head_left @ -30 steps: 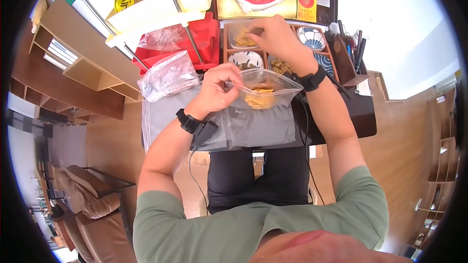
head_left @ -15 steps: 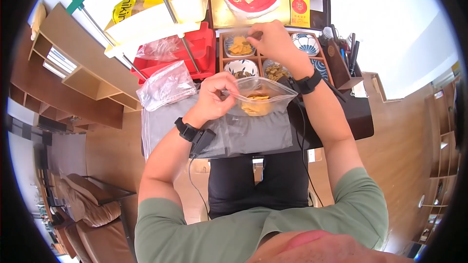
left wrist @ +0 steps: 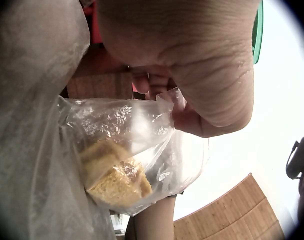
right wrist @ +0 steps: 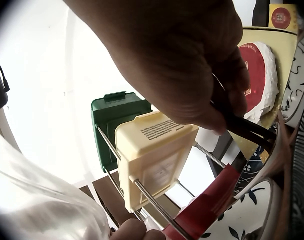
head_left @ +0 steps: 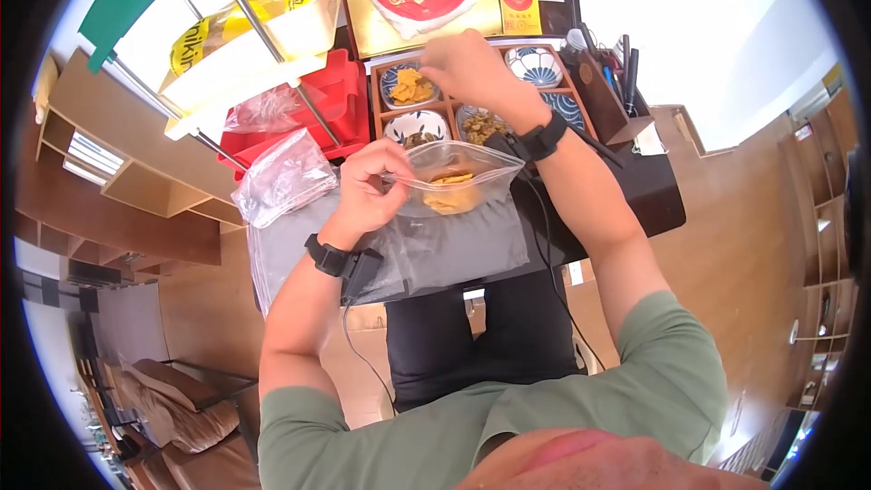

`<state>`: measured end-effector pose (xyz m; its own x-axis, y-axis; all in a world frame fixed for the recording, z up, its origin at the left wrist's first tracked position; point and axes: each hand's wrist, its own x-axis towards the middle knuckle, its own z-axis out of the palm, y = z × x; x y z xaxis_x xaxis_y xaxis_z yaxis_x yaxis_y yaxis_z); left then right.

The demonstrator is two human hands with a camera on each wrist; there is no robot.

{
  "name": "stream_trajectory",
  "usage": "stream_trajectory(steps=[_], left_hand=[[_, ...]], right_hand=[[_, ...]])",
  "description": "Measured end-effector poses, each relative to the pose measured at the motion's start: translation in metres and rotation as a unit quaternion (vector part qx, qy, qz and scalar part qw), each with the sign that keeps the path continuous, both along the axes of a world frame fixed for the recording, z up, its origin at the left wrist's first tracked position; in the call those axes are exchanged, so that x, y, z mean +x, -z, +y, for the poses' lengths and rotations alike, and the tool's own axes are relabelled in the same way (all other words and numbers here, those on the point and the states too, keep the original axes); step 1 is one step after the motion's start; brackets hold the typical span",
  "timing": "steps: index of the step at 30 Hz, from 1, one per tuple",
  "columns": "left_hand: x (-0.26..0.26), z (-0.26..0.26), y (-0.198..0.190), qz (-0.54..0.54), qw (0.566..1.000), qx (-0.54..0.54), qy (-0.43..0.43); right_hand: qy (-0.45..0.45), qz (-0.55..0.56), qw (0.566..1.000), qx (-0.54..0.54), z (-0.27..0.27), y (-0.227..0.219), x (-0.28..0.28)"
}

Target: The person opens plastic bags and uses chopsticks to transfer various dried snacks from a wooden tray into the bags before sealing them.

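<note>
My left hand point(head_left: 370, 192) pinches the rim of a clear zip bag point(head_left: 494, 168) between thumb and fingers. The bag's mouth gapes, and yellow chips point(left wrist: 119, 185) lie at its bottom. My right hand point(head_left: 481, 77) is over the back of a divided wooden tray point(head_left: 454, 120), beside a bowl of yellow chips point(head_left: 411, 87). In the right wrist view that hand grips slim dark tongs point(right wrist: 249, 131), their tips reaching down by the tray's bowls. In the head view the hand hides them. Nearer bowls hold dark bits point(head_left: 419, 138) and brownish pieces point(head_left: 481, 125).
Patterned bowls point(head_left: 533, 65) fill the tray's right side. Left of it stand a red bin point(head_left: 349, 95) and a cream rack tier point(head_left: 272, 68), with a crumpled plastic bag point(head_left: 288, 180) in front. A pen holder point(head_left: 610, 100) is at right; a gold box point(head_left: 361, 14) lies behind.
The scene has shifted left in the head view. My right hand stays over the tray's back, its fingers slightly lower toward the chips. My left hand keeps its pinch on the bag.
</note>
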<state>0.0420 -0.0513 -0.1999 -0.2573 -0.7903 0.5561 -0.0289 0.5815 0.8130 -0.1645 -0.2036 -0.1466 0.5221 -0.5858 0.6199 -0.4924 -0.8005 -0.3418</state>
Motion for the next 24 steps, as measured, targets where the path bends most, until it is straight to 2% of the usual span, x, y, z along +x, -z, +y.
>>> stream_trajectory(steps=[1, 3, 5, 9, 13, 15, 19, 21, 22, 24], left_hand=[[0.0, 0.0, 0.0, 0.0, 1.0, 0.005, 0.003], [0.001, 0.0, -0.001, -0.014, 1.0, -0.001, -0.007], [0.001, 0.002, 0.0, -0.012, 1.0, 0.006, -0.007], [0.002, -0.001, 0.001, -0.007, 1.0, 0.005, -0.003], [0.002, -0.001, 0.004, 0.004, 1.0, 0.016, -0.001], [0.001, 0.001, 0.002, -0.001, 1.0, 0.003, -0.003], [0.003, -0.001, 0.002, -0.032, 0.999, -0.016, -0.016], [0.001, -0.001, 0.0, -0.02, 1.0, -0.014, -0.011], [0.001, -0.001, 0.0, -0.01, 1.0, -0.012, -0.01], [0.001, -0.001, 0.002, -0.001, 1.0, -0.003, -0.007]], right_hand=[[-0.004, 0.015, 0.999, -0.031, -0.003, 0.003, 0.001], [0.013, 0.014, 1.0, -0.019, 0.0, 0.004, 0.001], [0.051, -0.022, 0.997, 0.051, 0.01, -0.007, 0.003], [0.039, -0.071, 0.992, 0.095, 0.011, -0.015, 0.001], [0.018, -0.108, 0.99, 0.083, 0.007, -0.017, -0.003], [-0.001, -0.161, 0.983, 0.089, 0.007, -0.019, -0.007], [0.003, -0.153, 0.979, 0.136, 0.013, -0.053, -0.035], [-0.132, -0.19, 0.954, 0.188, 0.026, -0.078, -0.051], [-0.163, -0.203, 0.935, 0.242, 0.044, -0.095, -0.059], [-0.209, -0.165, 0.935, 0.233, 0.054, -0.109, -0.07]])
